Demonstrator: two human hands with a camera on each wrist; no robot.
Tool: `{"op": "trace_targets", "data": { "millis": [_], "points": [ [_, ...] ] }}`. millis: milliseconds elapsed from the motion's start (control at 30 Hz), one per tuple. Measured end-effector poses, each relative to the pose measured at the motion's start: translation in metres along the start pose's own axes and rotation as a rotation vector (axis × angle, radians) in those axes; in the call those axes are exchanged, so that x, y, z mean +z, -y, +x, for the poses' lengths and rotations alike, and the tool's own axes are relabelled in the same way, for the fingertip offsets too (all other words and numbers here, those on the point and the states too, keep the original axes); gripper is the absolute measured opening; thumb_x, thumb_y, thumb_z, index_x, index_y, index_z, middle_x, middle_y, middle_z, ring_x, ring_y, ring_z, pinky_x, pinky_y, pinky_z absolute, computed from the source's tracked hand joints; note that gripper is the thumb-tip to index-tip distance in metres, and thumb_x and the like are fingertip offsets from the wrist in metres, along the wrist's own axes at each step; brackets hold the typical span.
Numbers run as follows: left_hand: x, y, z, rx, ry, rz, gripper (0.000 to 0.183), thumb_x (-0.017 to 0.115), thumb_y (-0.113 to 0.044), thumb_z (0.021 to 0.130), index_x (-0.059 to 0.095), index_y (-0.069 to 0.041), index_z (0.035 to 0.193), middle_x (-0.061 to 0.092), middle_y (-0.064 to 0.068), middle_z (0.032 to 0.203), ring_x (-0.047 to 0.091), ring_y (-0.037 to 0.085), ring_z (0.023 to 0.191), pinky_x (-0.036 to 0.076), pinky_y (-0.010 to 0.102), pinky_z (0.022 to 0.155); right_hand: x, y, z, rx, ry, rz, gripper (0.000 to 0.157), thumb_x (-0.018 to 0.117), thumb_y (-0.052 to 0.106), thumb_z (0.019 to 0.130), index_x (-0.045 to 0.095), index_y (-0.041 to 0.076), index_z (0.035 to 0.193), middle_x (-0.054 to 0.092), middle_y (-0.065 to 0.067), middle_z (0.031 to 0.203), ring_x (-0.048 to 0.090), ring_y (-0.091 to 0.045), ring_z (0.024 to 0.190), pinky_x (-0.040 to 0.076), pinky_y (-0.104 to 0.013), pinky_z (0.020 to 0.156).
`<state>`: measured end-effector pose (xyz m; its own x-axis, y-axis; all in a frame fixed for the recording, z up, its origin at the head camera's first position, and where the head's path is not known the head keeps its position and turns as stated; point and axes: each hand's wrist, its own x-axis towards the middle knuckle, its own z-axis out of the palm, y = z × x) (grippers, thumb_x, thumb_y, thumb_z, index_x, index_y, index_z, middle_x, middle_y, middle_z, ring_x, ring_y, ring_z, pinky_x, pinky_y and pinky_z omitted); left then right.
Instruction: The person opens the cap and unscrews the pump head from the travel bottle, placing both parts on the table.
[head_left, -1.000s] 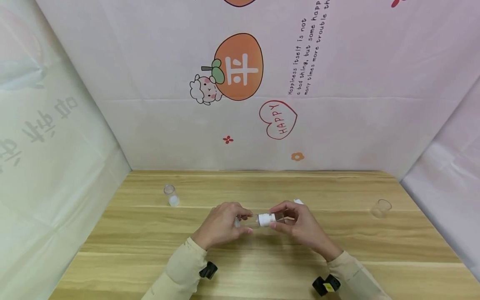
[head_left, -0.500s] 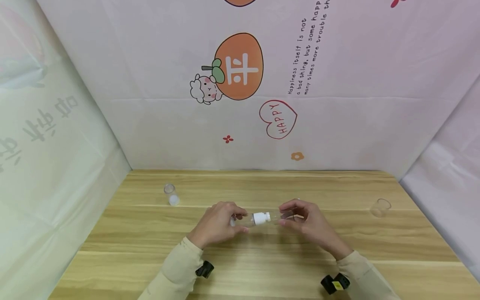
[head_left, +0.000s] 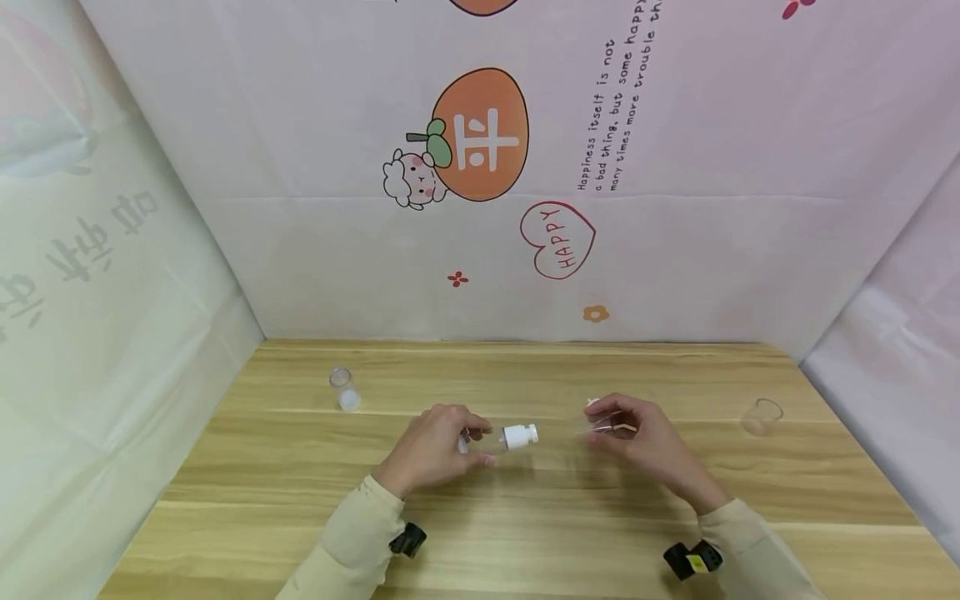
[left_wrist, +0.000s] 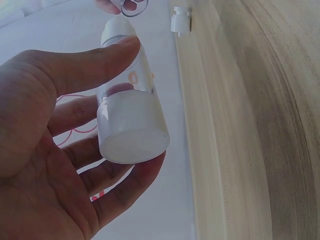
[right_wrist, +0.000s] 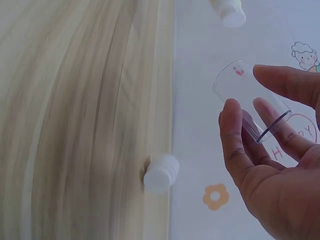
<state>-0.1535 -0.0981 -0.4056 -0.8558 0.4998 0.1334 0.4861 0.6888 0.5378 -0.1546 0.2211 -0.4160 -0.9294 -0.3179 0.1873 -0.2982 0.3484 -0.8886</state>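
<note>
My left hand grips a small clear bottle with a white base, tilted nearly on its side above the table. A white pump top sits on the bottle's end and points right. In my right hand, the fingertips and thumb pinch a clear, hollow cap, held apart from the bottle. On the table just beyond that hand stands a loose white pump top, mostly hidden by the fingers in the head view.
Toward the back left of the wooden table stands another clear bottle with a white base. A second clear cap lies on the right side. Printed white sheets wall the table at the back and both sides.
My right hand has drawn the clear cap off to the right, away from the pump top. My left hand, still holding the bottle, has shifted slightly left.
</note>
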Motion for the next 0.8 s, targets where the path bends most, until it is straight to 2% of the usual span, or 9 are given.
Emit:
{"op": "trace_targets", "data": {
  "millis": [233,433,800],
  "points": [
    [0.0,0.001,-0.001,0.011,-0.001,-0.002,0.038,0.088,-0.028,0.08,0.078,-0.006,0.11,0.074,0.003,0.097,0.064,0.012,0.08,0.05,0.026,0.068,-0.01,-0.008,0.0,0.007,-0.027,-0.099,0.028,0.08,0.0,0.085,0.068,-0.003,0.11,0.069,-0.018,0.103,0.066,-0.016,0.086,0.056,-0.027,0.071],
    [0.001,0.003,-0.001,0.011,0.0,0.0,0.038,0.088,-0.027,0.08,0.078,-0.007,0.11,0.073,0.001,0.095,0.065,0.012,0.081,0.05,0.025,0.068,-0.018,-0.012,0.001,0.025,-0.027,-0.223,0.028,0.081,0.002,0.085,0.068,-0.002,0.109,0.07,-0.014,0.102,0.066,-0.019,0.085,0.055,-0.029,0.07],
    [0.003,0.005,0.0,0.011,0.002,-0.004,0.036,0.088,-0.025,0.08,0.078,-0.006,0.11,0.074,0.003,0.095,0.064,0.011,0.081,0.05,0.027,0.069,-0.023,-0.022,-0.003,0.007,-0.034,-0.363,0.023,0.081,0.001,0.084,0.07,-0.001,0.104,0.069,-0.011,0.094,0.063,-0.021,0.081,0.053,-0.028,0.067]
  ]
}}
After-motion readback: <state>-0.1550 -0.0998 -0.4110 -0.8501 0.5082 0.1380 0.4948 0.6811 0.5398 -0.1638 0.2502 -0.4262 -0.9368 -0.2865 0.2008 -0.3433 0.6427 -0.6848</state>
